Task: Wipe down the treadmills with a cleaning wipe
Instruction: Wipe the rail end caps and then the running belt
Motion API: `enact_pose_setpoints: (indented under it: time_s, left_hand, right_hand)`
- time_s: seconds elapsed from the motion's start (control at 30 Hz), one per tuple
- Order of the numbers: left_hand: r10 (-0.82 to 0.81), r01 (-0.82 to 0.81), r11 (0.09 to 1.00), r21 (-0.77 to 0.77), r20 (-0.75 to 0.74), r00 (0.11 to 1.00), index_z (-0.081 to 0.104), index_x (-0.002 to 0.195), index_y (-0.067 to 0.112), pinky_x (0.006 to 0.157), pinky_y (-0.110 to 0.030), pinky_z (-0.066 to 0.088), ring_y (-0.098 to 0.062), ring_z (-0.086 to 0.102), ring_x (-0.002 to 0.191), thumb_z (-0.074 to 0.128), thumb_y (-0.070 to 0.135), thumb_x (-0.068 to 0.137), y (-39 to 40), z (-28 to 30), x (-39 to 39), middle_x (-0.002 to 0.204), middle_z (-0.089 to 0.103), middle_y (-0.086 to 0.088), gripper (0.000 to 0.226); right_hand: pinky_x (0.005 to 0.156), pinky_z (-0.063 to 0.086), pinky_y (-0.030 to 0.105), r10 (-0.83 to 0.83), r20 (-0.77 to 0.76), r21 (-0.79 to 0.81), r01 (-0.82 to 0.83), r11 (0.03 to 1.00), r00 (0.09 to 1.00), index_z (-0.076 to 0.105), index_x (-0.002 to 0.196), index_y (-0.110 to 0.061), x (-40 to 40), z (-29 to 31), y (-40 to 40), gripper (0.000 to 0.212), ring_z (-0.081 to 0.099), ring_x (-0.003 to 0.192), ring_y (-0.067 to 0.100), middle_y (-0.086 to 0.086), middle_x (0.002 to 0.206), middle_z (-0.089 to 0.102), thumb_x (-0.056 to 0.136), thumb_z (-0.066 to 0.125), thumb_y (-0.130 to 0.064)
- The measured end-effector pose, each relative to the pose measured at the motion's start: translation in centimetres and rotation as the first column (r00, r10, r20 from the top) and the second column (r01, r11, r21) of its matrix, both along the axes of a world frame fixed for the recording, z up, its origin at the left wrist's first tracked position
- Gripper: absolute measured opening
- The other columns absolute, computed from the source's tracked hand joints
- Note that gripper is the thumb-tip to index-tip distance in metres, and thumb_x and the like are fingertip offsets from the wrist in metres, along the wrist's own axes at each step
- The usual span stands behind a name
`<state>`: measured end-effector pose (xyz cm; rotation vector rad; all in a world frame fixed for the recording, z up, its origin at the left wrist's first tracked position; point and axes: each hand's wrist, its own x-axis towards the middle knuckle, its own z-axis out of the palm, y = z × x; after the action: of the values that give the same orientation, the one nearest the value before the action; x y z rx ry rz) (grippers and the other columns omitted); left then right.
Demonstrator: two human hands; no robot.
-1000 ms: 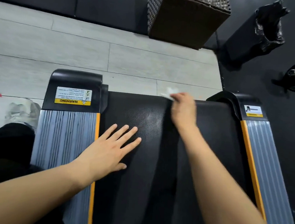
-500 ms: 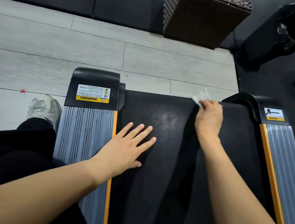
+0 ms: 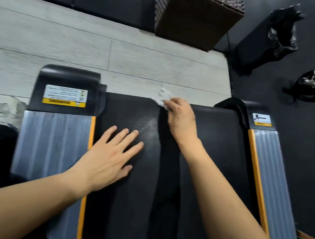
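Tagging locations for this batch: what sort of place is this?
Most likely a gym. The treadmill belt with ribbed grey side rails, a yellow warning label, dark flooring and a lined bin all suggest it.

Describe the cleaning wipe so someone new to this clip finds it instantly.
Start at the black treadmill belt between the two grey side rails. At its far edge, the right hand pinches the wipe, crumpled. It is the only white scrap on the belt, poking out beyond the fingertips toward the pale floor.

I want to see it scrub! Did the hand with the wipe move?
Yes. The right hand slid left along the belt's far edge, away from the right end cap.
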<state>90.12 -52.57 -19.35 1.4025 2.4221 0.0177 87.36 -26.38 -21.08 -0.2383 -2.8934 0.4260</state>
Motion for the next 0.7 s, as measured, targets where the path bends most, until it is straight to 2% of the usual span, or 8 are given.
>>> enact_pose_setpoints:
  time_s: [0.07, 0.17, 0.3, 0.37, 0.47, 0.53, 0.6, 0.7]
  left_hand:
    - [0.040, -0.040, 0.999, 0.005, -0.014, 0.999, 0.039, 0.157, 0.020, 0.119, -0.063, 0.026, -0.041, 0.035, 0.148, 0.033, 0.060, 0.094, 1.8, -0.6, 0.1, 0.163, 0.032, -0.020, 0.075]
    - [0.054, -0.053, 0.998, 0.032, -0.035, 0.998, 0.024, 0.162, 0.023, 0.119, -0.068, 0.019, -0.042, 0.017, 0.155, 0.027, 0.065, 0.097, 3.3, -2.3, 0.3, 0.168, 0.015, -0.018, 0.078]
    - [0.044, -0.043, 0.998, 0.047, -0.019, 0.999, 0.018, 0.163, 0.023, 0.119, -0.068, 0.019, -0.040, 0.010, 0.156, 0.023, 0.067, 0.099, 3.2, -3.2, 0.5, 0.170, 0.010, -0.017, 0.078]
    - [0.049, -0.048, 0.997, 0.055, -0.029, 0.998, 0.016, 0.164, 0.023, 0.120, -0.067, 0.018, -0.039, 0.008, 0.157, 0.023, 0.067, 0.099, 3.2, -3.5, 0.3, 0.170, 0.008, -0.017, 0.078]
    - [0.033, -0.032, 0.999, 0.028, -0.033, 0.999, 0.010, 0.164, 0.024, 0.121, -0.067, 0.015, -0.039, 0.004, 0.157, 0.019, 0.067, 0.100, 3.2, -3.5, 0.3, 0.170, 0.003, -0.017, 0.078]
    - [0.025, -0.025, 1.000, 0.019, -0.023, 0.999, 0.006, 0.164, 0.025, 0.121, -0.066, 0.012, -0.039, 0.000, 0.157, 0.015, 0.068, 0.100, 3.1, -3.4, 0.3, 0.171, -0.001, -0.016, 0.078]
    - [0.049, -0.049, 0.999, 0.021, 0.005, 0.999, -0.001, 0.164, 0.027, 0.122, -0.066, 0.008, -0.038, -0.006, 0.157, 0.012, 0.069, 0.100, 3.1, -3.2, 0.4, 0.170, -0.007, -0.015, 0.078]
    - [0.066, -0.066, 0.998, 0.025, -0.011, 0.998, -0.027, 0.157, 0.030, 0.121, -0.064, -0.008, -0.036, -0.028, 0.151, 0.007, 0.068, 0.102, 3.3, -2.5, 0.5, 0.165, -0.030, -0.013, 0.075]
  right_hand:
    - [0.075, 0.050, 0.036, -0.153, 0.043, 0.114, 0.148, 0.982, 0.987, 0.078, 0.101, -0.013, 1.8, 0.2, 6.7, 0.024, 0.061, 0.087, 0.033, 0.008, 0.096, 0.068, 0.084, 0.065, -0.001]
    - [0.072, 0.045, 0.042, -0.346, 0.206, 0.299, 0.278, 0.913, 0.915, 0.073, 0.090, -0.005, 3.4, 1.8, 15.9, 0.021, 0.055, 0.090, 0.040, 0.018, 0.095, 0.062, 0.083, 0.054, 0.002]
    - [0.074, 0.049, 0.046, -0.437, 0.340, 0.402, 0.292, 0.868, 0.832, 0.069, 0.086, 0.001, 2.1, 2.6, 20.4, 0.024, 0.053, 0.094, 0.041, 0.023, 0.095, 0.058, 0.084, 0.047, 0.009]
    - [0.080, 0.051, 0.048, -0.457, 0.364, 0.359, 0.331, 0.873, 0.811, 0.073, 0.093, 0.001, 0.6, 2.8, 20.2, 0.028, 0.058, 0.097, 0.044, 0.025, 0.099, 0.062, 0.084, 0.049, 0.009]
    - [0.096, 0.052, 0.043, -0.498, 0.451, 0.306, 0.396, 0.866, 0.741, 0.076, 0.106, -0.009, -1.6, 3.5, 18.9, 0.034, 0.063, 0.107, 0.042, 0.024, 0.111, 0.069, 0.088, 0.051, 0.005]
    - [0.094, 0.053, 0.035, -0.463, 0.527, 0.225, 0.408, 0.885, 0.713, 0.077, 0.101, -0.018, -3.1, 3.6, 16.5, 0.029, 0.065, 0.107, 0.036, 0.018, 0.111, 0.072, 0.089, 0.055, -0.002]
    - [0.089, 0.051, 0.029, -0.364, 0.572, 0.108, 0.372, 0.922, 0.735, 0.074, 0.090, -0.026, -4.7, 2.9, 12.5, 0.025, 0.067, 0.104, 0.030, 0.012, 0.109, 0.074, 0.088, 0.057, -0.008]
    - [0.092, 0.049, 0.026, -0.092, 0.560, -0.136, 0.201, 0.970, 0.824, 0.077, 0.100, -0.022, -6.6, 1.7, 3.6, 0.026, 0.067, 0.108, 0.022, 0.006, 0.111, 0.075, 0.091, 0.057, -0.008]
